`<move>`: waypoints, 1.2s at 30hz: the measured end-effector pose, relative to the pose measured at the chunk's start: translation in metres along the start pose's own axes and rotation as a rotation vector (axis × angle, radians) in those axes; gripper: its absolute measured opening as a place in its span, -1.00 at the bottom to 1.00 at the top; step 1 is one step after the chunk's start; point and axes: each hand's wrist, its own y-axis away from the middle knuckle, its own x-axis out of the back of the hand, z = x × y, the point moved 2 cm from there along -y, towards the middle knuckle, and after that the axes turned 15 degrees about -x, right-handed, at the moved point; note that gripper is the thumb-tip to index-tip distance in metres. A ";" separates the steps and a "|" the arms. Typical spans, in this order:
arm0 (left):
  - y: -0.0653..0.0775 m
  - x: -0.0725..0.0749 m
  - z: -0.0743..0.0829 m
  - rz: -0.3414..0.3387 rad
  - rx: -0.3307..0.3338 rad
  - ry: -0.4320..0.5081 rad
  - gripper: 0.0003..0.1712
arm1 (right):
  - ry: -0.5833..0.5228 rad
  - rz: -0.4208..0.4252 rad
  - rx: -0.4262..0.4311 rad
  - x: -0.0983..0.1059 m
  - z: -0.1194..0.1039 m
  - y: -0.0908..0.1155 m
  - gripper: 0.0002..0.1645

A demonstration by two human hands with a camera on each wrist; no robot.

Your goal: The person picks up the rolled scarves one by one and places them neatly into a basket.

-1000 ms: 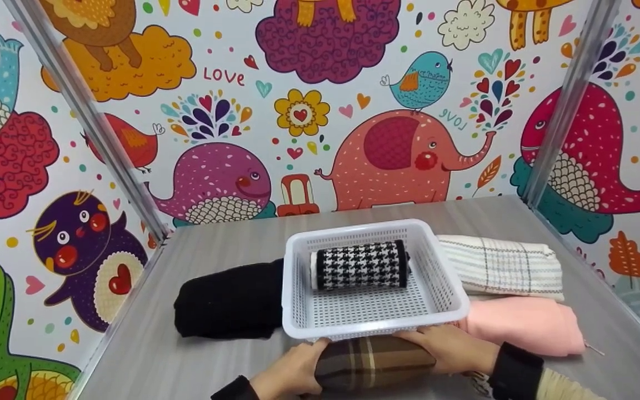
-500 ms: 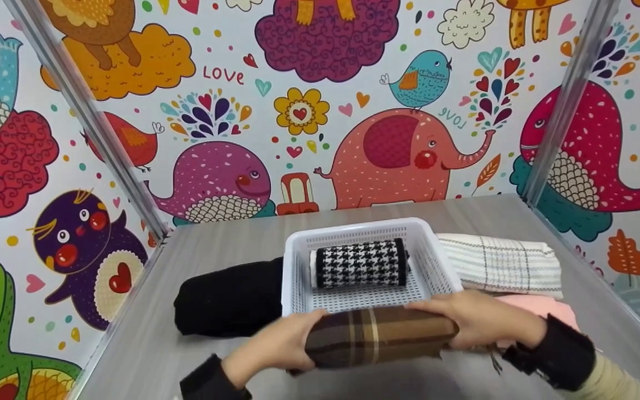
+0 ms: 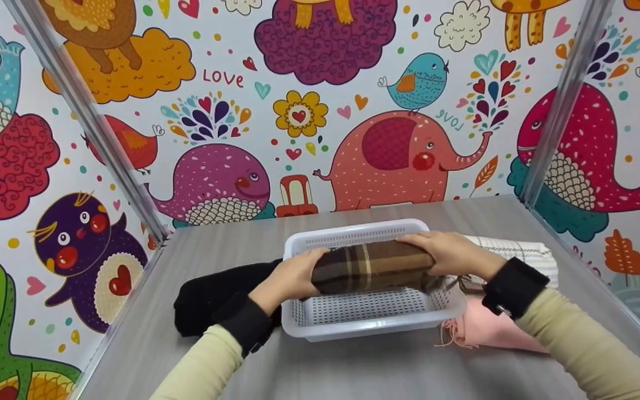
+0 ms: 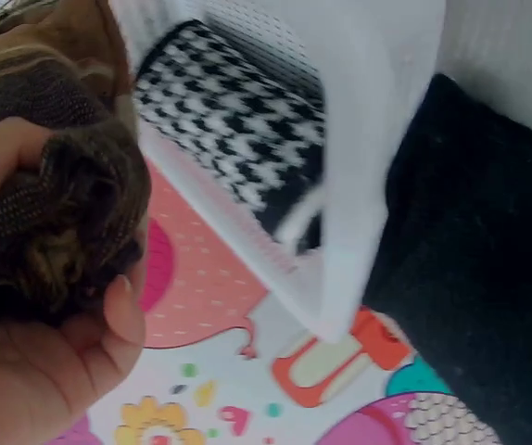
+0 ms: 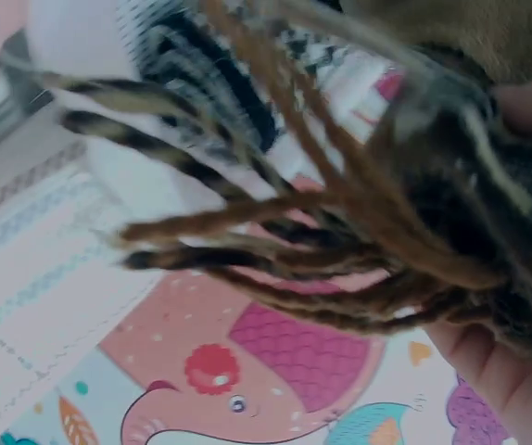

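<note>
A rolled brown plaid scarf [image 3: 375,268] is held level over the white plastic basket [image 3: 375,325], one hand at each end. My left hand [image 3: 293,276] grips its left end; in the left wrist view the fingers and thumb curl round the roll [image 4: 57,185]. Its right end is gripped by my right hand [image 3: 456,254], and twisted fringe [image 5: 340,222] hangs loose there in the right wrist view. Inside the basket lies a rolled black-and-white houndstooth scarf [image 4: 238,120], mostly hidden behind the brown roll in the head view.
A folded black cloth [image 3: 214,297] lies left of the basket, partly behind my left forearm. To the right are a white checked cloth [image 3: 531,258] and a pink fringed scarf [image 3: 498,328]. Patterned wall panels and metal posts [image 3: 564,105] enclose the grey table [image 3: 375,372].
Both hands have lifted the brown plaid scarf from in front of the basket and carried it forward over it. The basket and the other cloths stay in place.
</note>
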 end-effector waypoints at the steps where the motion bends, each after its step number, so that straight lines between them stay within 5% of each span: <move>1: -0.002 -0.004 -0.004 0.003 0.003 -0.001 -0.15 | 0.013 0.009 0.000 -0.004 0.002 -0.003 -0.09; 4: -0.005 -0.021 -0.014 -0.019 0.017 -0.013 -0.15 | 0.050 0.013 0.007 -0.018 0.004 -0.006 -0.05; 11: -0.003 -0.059 -0.023 -0.225 0.083 0.049 -0.08 | 0.139 -0.131 0.057 -0.063 0.008 0.005 0.01; 19: 0.000 -0.081 -0.022 -0.372 0.111 -0.010 -0.15 | 0.135 -0.265 0.128 -0.086 0.007 0.012 -0.04; 28: 0.000 -0.084 -0.021 -0.512 0.011 -0.206 -0.16 | 0.044 -0.465 0.049 -0.088 0.009 0.012 -0.14; 32: -0.003 -0.075 -0.023 -0.543 0.028 -0.157 -0.16 | -0.028 -0.547 -0.029 -0.075 0.007 0.006 -0.16; 36: -0.008 -0.059 -0.027 -0.503 0.040 -0.053 -0.23 | -0.092 -0.507 -0.021 -0.053 0.005 -0.003 -0.23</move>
